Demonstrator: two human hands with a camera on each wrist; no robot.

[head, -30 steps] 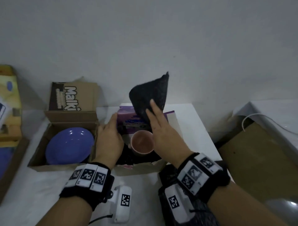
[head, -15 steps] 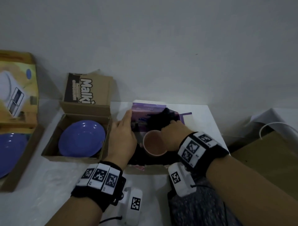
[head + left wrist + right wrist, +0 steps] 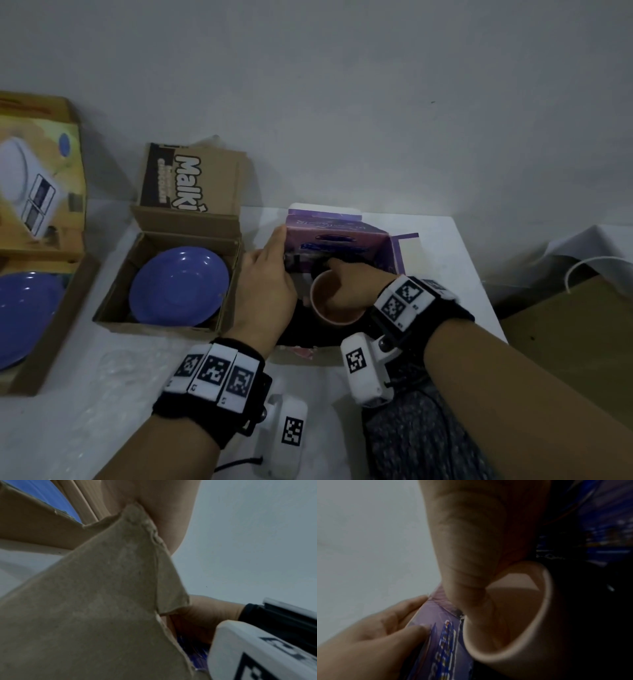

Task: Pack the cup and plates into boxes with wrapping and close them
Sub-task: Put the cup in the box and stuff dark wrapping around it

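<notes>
A pink cup (image 3: 329,310) stands upright in the open purple box (image 3: 339,236), on a dark wrapping (image 3: 298,329). My left hand (image 3: 267,274) holds the box's left wall; in the right wrist view its fingers (image 3: 402,609) and thumb pinch the purple wall (image 3: 441,635). My right hand (image 3: 356,284) lies over the cup, fingers curled down past the far rim into the dark wrapping. Its thumb (image 3: 467,547) sits at the cup's rim (image 3: 546,588). A blue plate (image 3: 178,286) lies bare in the open brown box (image 3: 154,325).
A second blue plate (image 3: 24,315) lies in a yellow box (image 3: 41,171) at the far left. Clear bubble wrap (image 3: 113,370) lies on the white table (image 3: 445,257) near me. Brown cardboard (image 3: 565,325) stands right of the table. A cardboard flap (image 3: 102,588) fills the left wrist view.
My right hand brought the raised dark wrapping down into the purple box and now pushes behind the cup. The left hand stayed on the box's left wall.
</notes>
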